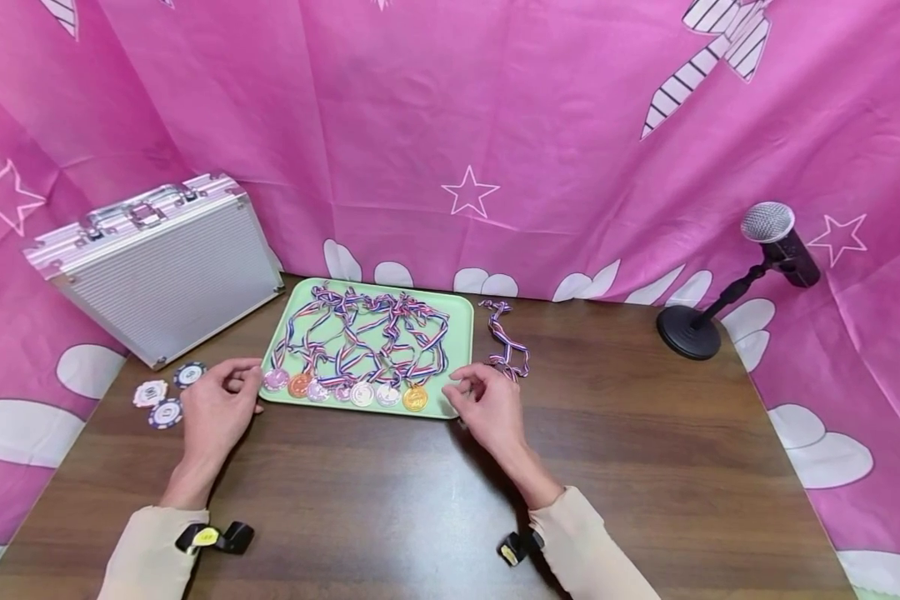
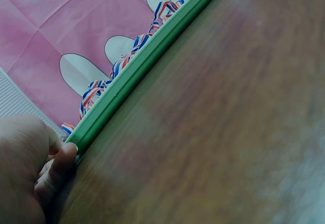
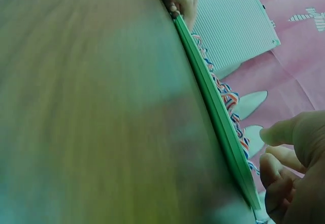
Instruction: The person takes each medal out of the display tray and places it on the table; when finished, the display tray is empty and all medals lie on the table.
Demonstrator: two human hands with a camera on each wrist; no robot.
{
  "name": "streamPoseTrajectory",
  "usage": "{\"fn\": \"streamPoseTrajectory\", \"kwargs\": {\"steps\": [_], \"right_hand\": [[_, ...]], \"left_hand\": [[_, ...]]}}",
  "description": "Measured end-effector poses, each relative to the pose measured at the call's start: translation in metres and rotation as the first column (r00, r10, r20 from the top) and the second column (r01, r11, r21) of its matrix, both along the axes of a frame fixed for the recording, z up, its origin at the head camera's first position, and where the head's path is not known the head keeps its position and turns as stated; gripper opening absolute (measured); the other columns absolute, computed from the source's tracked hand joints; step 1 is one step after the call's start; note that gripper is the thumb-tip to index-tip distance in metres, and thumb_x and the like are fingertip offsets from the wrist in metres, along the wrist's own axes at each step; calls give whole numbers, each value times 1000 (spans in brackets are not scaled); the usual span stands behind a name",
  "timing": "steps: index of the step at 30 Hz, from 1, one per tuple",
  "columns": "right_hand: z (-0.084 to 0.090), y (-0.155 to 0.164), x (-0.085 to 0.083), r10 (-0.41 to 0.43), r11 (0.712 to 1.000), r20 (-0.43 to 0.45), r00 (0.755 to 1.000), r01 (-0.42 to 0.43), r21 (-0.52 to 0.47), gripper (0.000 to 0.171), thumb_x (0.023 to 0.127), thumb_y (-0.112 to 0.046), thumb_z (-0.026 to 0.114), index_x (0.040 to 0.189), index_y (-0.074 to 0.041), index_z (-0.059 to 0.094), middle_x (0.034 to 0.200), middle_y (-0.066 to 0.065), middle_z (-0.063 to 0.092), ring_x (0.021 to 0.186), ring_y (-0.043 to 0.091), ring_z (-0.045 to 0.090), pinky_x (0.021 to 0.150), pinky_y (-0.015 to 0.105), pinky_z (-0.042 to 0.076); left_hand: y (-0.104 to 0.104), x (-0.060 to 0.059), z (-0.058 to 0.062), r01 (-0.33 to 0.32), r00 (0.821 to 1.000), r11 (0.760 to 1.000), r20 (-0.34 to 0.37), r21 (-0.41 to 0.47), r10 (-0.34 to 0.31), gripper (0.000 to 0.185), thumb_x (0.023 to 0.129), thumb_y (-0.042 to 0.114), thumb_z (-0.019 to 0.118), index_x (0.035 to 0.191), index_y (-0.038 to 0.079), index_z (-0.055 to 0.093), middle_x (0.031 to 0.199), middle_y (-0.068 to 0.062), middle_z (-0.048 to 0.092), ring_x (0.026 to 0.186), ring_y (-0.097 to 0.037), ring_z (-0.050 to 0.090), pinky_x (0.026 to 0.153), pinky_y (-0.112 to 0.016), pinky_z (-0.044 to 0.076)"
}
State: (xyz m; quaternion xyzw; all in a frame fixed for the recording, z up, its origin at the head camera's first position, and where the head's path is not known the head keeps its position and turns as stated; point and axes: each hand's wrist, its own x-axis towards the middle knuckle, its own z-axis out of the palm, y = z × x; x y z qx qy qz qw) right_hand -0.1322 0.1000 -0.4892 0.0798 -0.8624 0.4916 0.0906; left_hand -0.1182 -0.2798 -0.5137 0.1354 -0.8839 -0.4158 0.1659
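Left hand [image 1: 213, 408] and right hand [image 1: 487, 404], fingers loosely curled, touch the tray's [image 1: 461, 312] near corners. It looks light and stiff; the medals [image 1: 362, 393] could slide.

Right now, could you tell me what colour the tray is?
The tray is light green; head view.

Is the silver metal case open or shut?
Shut. The silver case lies with its lid down against the body, handle along the top edge.
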Motion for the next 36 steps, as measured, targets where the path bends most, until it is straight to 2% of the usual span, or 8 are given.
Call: {"fn": "streamPoseTrajectory", "kwargs": {"steps": [6, 13, 16, 21, 24, 29, 32, 36], "right_hand": [[-1, -17, -3, 32, 998, 12, 999, -33, 51, 16, 89, -11, 93, 100, -7, 84, 79, 1, 77, 61, 1, 57, 58, 20, 50], [0, -30, -7, 33, 977, -29, 999, -26, 214, 21, 86, -26, 97, 98, -15, 84, 79, -8, 77, 62, 2, 61, 63, 27, 51], [1, -34, -7, 35, 955, -39, 999, -22, 297, 27, 83, -33, 100, 99, -18, 85, 79, -10, 76, 67, 6, 67, 64, 32, 53], [1, -38, -6, 25, 895, -47, 999, -2, 445, 34, 78, -45, 101, 97, -24, 84, 81, -12, 73, 74, 11, 70, 64, 37, 54], [0, -39, -7, 13, 885, -32, 999, 4, 465, 34, 77, -47, 101, 97, -25, 84, 82, -13, 72, 74, 12, 70, 65, 36, 54], [1, -40, -8, 14, 898, 13, 1000, -18, 440, 30, 78, -44, 101, 97, -27, 85, 82, -15, 74, 76, 12, 71, 65, 36, 54], [-7, -39, -13, 20, 903, 16, 1000, -25, 428, 28, 78, -44, 100, 94, -28, 84, 81, -16, 73, 75, 11, 70, 64, 36, 53], [-30, -36, -24, 13, 901, 24, 1000, -22, 434, 28, 77, -48, 99, 90, -33, 80, 83, -20, 70, 75, 7, 67, 64, 34, 51]], "left_hand": [[0, 0, 0, 1, 1000, 1000, -6, 5, -1, 27, 108, 21, 67, 121, 2, 81, 84, -13, 75, 51, 4, 64, 49, -15, 52], [-1, 0, 1, -1, 1000, 1000, 9, -2, 1, 29, 109, 23, 66, 123, 2, 81, 85, -13, 74, 52, 3, 65, 49, -15, 51], [-1, 0, 1, 3, 1000, 1000, 17, -4, -3, 31, 109, 24, 66, 124, 2, 80, 86, -13, 74, 53, 3, 65, 50, -15, 51], [0, 0, 1, 2, 1000, 1000, 16, -3, -2, 30, 109, 24, 66, 124, 2, 80, 86, -13, 75, 53, 3, 64, 50, -15, 51], [0, 0, 0, 3, 1000, 1000, 9, -4, -3, 29, 109, 23, 66, 123, 2, 81, 85, -14, 75, 52, 4, 64, 50, -15, 51], [0, -1, 0, 6, 1000, 1000, -5, -10, -6, 27, 108, 21, 67, 121, 3, 82, 84, -14, 76, 51, 4, 64, 49, -15, 50], [0, -1, 1, 2, 1000, 1000, 4, -11, -2, 28, 108, 22, 66, 122, 2, 81, 84, -13, 76, 51, 4, 64, 49, -15, 50], [-1, 0, 1, 4, 1000, 1000, 23, -5, -4, 31, 109, 25, 66, 125, 2, 81, 85, -12, 75, 52, 4, 64, 49, -15, 51]]}}
